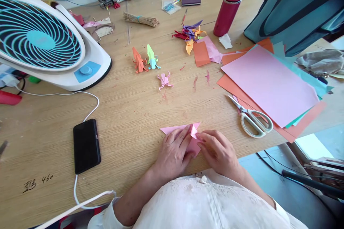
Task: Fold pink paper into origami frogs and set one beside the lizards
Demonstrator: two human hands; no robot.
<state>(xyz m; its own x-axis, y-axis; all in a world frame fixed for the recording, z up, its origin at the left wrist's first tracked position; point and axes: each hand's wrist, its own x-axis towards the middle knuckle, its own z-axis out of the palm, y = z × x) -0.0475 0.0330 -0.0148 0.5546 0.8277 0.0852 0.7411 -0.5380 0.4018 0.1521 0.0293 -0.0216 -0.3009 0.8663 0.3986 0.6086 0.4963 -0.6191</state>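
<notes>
By the near edge of the tabletop (129, 114), I see the left hand (173, 150) lying across pink paper (194, 145), fingers slightly apart, the right hand (220, 149) pinching its raised fold (194, 131).

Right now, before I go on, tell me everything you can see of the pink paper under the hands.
The pink paper is thin, matte-looking and partly folded, with one sharp point toward the fan side and another at the upper right. A small, paler flap stands up near that corner. It lies on the wooden table, near the front edge. The left hand lies across it; the right hand pinches its right side. Fingers hide its full outline.
</notes>
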